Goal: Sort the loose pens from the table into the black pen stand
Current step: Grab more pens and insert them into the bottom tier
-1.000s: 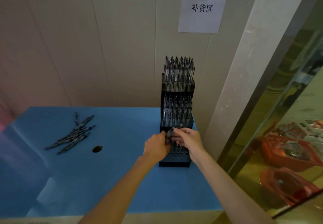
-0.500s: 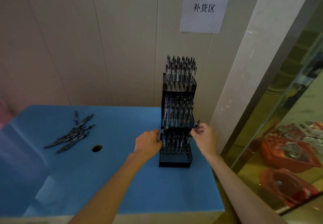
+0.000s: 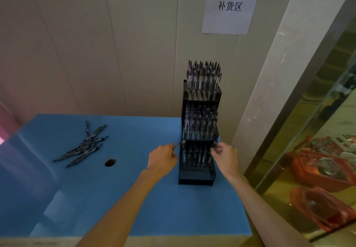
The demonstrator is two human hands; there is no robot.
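Insertion step: our left hand [image 3: 162,157] pinches a dark slim pen [image 3: 179,144]; our right hand [image 3: 225,155] grips another at the tiered black plastic pen stand [image 3: 196,177] between them. Loose dark pens [image 3: 84,146] lie far left. Next, we judge, comes seating tips in empty front holes.

One legible text is present. A white paper sheet [image 3: 229,12] is fixed to the pale panelled wall [image 3: 115,44], above and slightly right of the pen stand [image 3: 199,131]. It carries three black handwritten Chinese characters in a single horizontal row: 补货区. Any markings on the pens in the stand are too small and blurred to read.
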